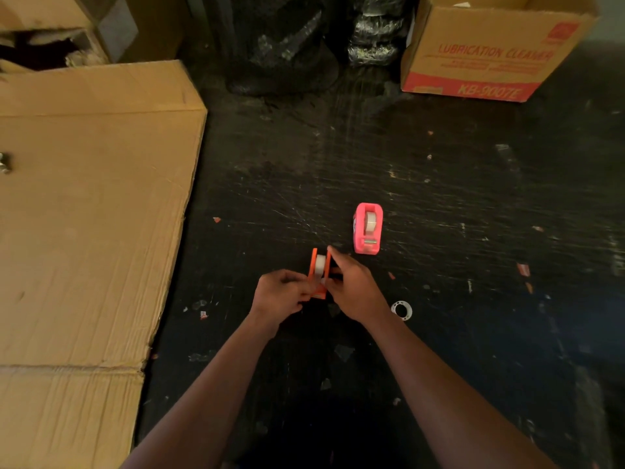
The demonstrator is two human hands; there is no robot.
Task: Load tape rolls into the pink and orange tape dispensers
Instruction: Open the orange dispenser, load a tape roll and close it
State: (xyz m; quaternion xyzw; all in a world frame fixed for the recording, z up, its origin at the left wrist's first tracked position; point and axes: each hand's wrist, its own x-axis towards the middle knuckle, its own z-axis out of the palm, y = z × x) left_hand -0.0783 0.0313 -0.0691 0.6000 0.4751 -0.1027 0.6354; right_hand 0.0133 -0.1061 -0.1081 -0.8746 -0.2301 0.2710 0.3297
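Note:
The orange tape dispenser [318, 272] stands on the dark floor between my hands, with a pale tape roll [320, 263] seated in it. My left hand [282, 292] pinches its near left end. My right hand [355, 289] grips its right side, the forefinger stretched along the top edge by the roll. The pink tape dispenser [368, 228] stands by itself further away and to the right, a tape roll [370, 221] inside it. A white empty tape core [401, 310] lies flat on the floor just right of my right wrist.
A large flattened cardboard sheet [91, 211] covers the floor on the left. An open carton printed "LUBRICATION CLEANER" [487, 59] stands at the far right. Dark wrapped bundles [284, 52] sit at the back centre. Small scraps litter the scratched black floor [473, 204].

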